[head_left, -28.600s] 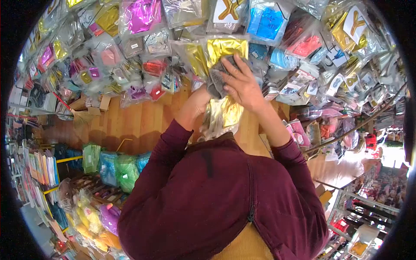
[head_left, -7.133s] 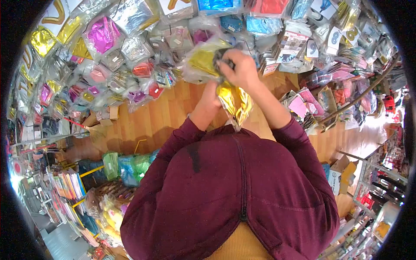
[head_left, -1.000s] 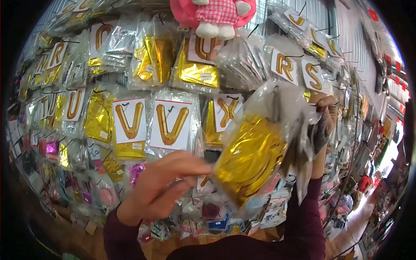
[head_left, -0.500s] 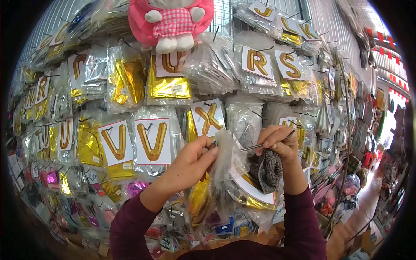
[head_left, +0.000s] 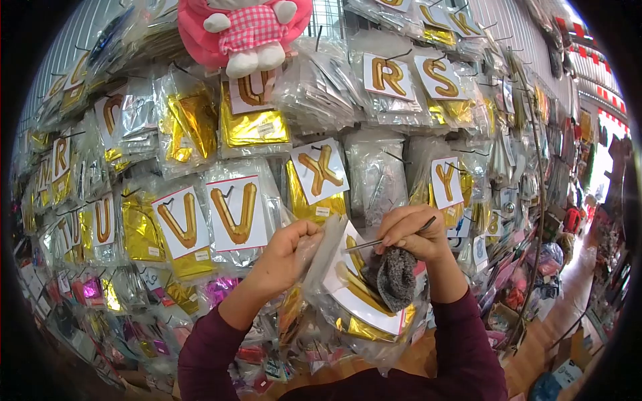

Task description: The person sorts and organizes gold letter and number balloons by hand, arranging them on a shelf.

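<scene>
My left hand [head_left: 289,257] is closed on the upper left edge of a clear plastic balloon packet [head_left: 321,284]. Inside the packet are a white card [head_left: 361,304] with a gold balloon picture and folded gold foil [head_left: 374,331]; the letter is partly covered. In my right hand [head_left: 413,230] is a thin metal rod [head_left: 364,245], pinched between thumb and fingers, its tip pointing left over the packet. A dark grey knitted cloth [head_left: 398,281] hangs under the same hand, in front of the card. How that cloth is held is hidden.
Balloon packets on hooks cover the wall, among them the V packet [head_left: 234,212], X packet [head_left: 319,170] and Y packet [head_left: 446,182]. A pink plush toy [head_left: 247,33] hangs above. At right, a wooden floor [head_left: 545,334] runs past more goods.
The packet has turned so more of its card faces me. Both hands have moved slightly down, and my right hand also left. The Y card has come into clear view.
</scene>
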Demonstrator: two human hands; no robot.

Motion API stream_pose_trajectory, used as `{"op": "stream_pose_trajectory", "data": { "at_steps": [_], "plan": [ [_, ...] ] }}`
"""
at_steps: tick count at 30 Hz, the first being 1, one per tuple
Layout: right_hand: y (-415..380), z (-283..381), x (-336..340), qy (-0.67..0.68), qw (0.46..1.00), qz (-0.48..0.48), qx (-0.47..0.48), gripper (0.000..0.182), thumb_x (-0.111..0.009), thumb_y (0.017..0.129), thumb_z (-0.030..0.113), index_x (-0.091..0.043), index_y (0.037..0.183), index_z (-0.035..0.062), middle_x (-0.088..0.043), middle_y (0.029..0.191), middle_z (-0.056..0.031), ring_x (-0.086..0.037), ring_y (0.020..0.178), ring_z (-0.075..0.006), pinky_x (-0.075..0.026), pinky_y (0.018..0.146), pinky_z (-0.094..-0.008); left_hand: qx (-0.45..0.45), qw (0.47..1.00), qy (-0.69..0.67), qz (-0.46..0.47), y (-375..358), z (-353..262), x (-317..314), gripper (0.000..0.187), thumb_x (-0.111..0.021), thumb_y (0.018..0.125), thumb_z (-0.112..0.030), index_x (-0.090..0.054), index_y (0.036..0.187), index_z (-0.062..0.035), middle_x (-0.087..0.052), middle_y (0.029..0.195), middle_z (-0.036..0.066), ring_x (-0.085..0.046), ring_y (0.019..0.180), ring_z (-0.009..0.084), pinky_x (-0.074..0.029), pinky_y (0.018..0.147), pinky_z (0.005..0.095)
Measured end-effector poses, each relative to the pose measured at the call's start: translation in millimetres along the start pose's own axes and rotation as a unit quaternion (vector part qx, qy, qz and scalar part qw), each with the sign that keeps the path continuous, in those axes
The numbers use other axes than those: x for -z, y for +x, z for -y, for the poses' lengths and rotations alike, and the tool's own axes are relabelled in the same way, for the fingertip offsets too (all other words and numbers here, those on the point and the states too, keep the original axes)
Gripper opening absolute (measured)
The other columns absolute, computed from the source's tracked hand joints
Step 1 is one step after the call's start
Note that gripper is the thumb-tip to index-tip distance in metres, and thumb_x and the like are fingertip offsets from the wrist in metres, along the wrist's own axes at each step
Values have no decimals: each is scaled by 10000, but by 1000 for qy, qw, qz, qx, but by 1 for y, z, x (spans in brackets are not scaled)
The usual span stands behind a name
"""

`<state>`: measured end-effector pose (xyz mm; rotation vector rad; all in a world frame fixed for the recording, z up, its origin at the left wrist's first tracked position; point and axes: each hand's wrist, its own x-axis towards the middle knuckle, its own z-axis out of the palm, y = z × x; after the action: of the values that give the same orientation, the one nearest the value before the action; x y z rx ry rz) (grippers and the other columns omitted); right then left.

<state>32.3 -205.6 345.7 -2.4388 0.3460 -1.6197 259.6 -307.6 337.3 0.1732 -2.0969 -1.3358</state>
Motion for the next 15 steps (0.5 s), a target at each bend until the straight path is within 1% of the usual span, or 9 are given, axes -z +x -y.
{"op": "stream_pose_trajectory", "data": {
  "at_steps": [3,5,6,8,9,11,12,14,15],
  "plan": [
    [-3,2,-10,20,997,-38,-61,107,-625,770,51,-641,820,-43,-628,793,-143,-607,706,-208,-478,635,-284,-7,999,49,-15,-3,3,2,129,-456,915,-132,-501,958,-20,-514,808,-21,-444,696,30,-392,613,188],
    [-5,3,-16,39,990,-96,-100,112,-621,762,22,-633,852,-45,-632,778,-134,-609,707,-204,-476,635,-284,-87,995,22,-43,-2,5,5,135,-482,897,-113,-488,989,-15,-501,779,3,-446,689,47,-386,606,189],
    [-4,4,-19,37,989,-100,-98,112,-621,762,22,-633,852,-45,-632,778,-134,-609,707,-204,-476,635,-284,-87,995,25,-39,-3,2,7,135,-482,897,-113,-488,989,-15,-501,779,3,-446,689,47,-386,606,189],
    [-3,9,-28,-52,992,-96,-67,127,-607,760,-6,-624,879,-49,-637,774,-127,-618,716,-203,-480,638,-286,-181,959,203,-78,-3,-8,13,174,-501,862,-68,-467,1022,-7,-487,784,37,-455,700,83,-392,624,209],
    [1,13,-31,-96,992,-81,-30,126,-593,758,-34,-620,880,-53,-642,787,-123,-625,723,-205,-485,649,-289,-182,960,203,-68,-2,-12,15,174,-501,862,-68,-467,1022,-7,-487,784,37,-455,700,83,-392,624,209],
    [3,15,-37,-125,987,-98,-17,129,-592,754,-44,-619,880,-56,-643,787,-124,-627,724,-207,-486,653,-290,-261,925,260,-89,2,-19,19,199,-485,844,-57,-458,1033,-3,-472,851,65,-461,751,124,-392,642,224],
    [4,16,-40,-149,983,-105,-4,132,-590,751,-53,-619,880,-59,-643,788,-125,-628,724,-209,-487,657,-291,-263,926,260,-77,4,-22,21,199,-485,844,-57,-458,1033,-3,-472,851,65,-461,751,124,-392,642,224],
    [0,8,-43,-141,979,-144,-12,129,-568,779,-50,-614,899,-60,-639,802,-123,-627,735,-190,-490,660,-279,-293,912,275,-79,7,-28,22,200,-470,846,-83,-458,1029,-3,-456,920,68,-455,802,143,-389,672,233],
    [-2,4,-44,-86,982,-170,-21,130,-555,799,-40,-608,916,-59,-634,815,-121,-624,746,-177,-490,666,-270,-271,930,239,-72,6,-29,19,207,-462,857,-112,-459,1033,-3,-449,951,78,-449,828,142,-382,693,232]
  ]
}}
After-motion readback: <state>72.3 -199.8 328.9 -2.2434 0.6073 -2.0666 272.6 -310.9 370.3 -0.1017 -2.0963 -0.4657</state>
